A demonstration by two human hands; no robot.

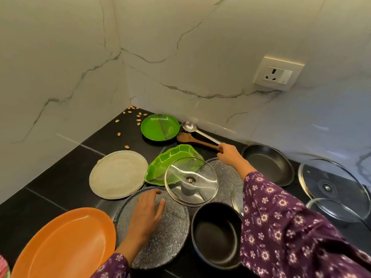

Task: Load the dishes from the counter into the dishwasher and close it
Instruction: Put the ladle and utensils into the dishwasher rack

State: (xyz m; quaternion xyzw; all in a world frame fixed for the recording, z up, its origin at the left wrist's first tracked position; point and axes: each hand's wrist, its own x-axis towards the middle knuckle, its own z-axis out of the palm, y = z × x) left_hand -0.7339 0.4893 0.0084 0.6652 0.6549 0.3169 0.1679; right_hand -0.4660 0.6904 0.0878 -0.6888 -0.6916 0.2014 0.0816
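Dishes cover a black counter [60, 183]. My right hand [228, 154] grips the handle ends of a steel ladle [188, 126] and a wooden spoon [186, 138] near the back wall. My left hand [147, 212] rests with relaxed fingers on a speckled grey plate [172, 237]. A glass lid [191, 182] lies upside down over a leaf-shaped green dish [172, 157] and a second speckled plate [226, 173]. A round green plate [159, 127], a pale round plate [118, 174], an orange plate [66, 245] and a black pot [216, 235] also sit here.
A black pan [268, 164] and two more glass lids [331, 181] [337, 209] lie at the right. Nut shells [138, 117] are scattered in the back corner. Marble walls close the corner, with a wall socket [278, 74] above the pan. The dishwasher is out of view.
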